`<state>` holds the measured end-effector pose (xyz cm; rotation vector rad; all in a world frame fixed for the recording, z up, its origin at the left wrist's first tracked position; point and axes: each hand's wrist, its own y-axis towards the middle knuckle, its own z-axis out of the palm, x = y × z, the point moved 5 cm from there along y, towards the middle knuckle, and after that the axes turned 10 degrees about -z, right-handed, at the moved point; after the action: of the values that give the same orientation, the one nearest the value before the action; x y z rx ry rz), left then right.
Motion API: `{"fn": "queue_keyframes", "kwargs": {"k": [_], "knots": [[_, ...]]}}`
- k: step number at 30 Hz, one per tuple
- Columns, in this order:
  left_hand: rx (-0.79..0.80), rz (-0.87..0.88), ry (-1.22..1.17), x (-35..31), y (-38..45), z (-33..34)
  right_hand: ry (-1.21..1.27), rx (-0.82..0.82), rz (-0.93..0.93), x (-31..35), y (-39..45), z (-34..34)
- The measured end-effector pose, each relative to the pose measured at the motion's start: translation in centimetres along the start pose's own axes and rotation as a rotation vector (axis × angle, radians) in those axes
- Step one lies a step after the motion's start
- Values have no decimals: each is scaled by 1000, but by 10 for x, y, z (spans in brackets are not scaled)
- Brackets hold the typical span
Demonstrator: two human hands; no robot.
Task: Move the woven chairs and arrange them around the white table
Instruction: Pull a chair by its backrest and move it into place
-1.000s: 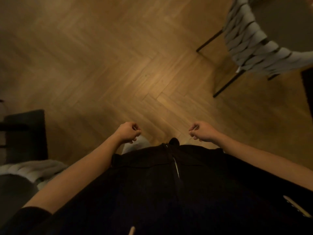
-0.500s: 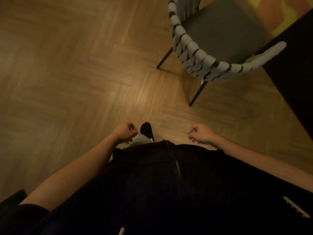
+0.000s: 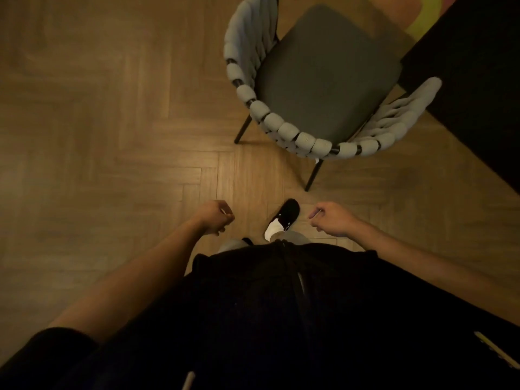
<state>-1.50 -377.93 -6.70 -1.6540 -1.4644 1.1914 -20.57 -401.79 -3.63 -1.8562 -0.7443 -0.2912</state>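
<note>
Left grip (image 3: 215, 216): fingers curled into a loose fist, empty; it hangs over the floor (image 3: 98, 136), touching nothing. A thin pale sliver shows at the knuckles, too small to identify, possibly a fingernail.

Right grip (image 3: 332, 218): likewise curled, nothing held, no contact with anything. Same pale sliver at the fingertips.

Both grips sit near the body, level with each other, apart, with a black shoe (image 3: 285, 215) and white sock on the floor between them.

Woven chair (image 3: 284, 128): stands on the herringbone wood floor, far and right of the grips, well apart from both. Its curved back of thick pale grey rope faces the person; dark grey seat cushion (image 3: 326, 77) beyond it; two thin black legs visible on the near side.

A dark slab (image 3: 478, 88) fills the far right, just beside the chair's right arm; the dim light leaves its nature unclear.

Black clothing (image 3: 267, 319) fills the near frame.
</note>
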Motion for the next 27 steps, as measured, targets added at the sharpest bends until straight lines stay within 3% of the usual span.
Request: {"fn": "queue_keyframes", "kwargs": {"k": [9,14,18,21,27], "knots": [[-14,66,90,-122,50,-68,70,-89,-3,10,63,-100],[-319,282,391,-192,65,-115,-156,-215,-50,13,89,-147],[-454,463,683,-231,83,-144,-353,-174,-86,22,107,-159],[-433,544,972,-254,106,-159,-442,-45,-41,25,118,-157],[-152,446,1440,-279,152,-167,-496,121,50,22,139,-143]]}}
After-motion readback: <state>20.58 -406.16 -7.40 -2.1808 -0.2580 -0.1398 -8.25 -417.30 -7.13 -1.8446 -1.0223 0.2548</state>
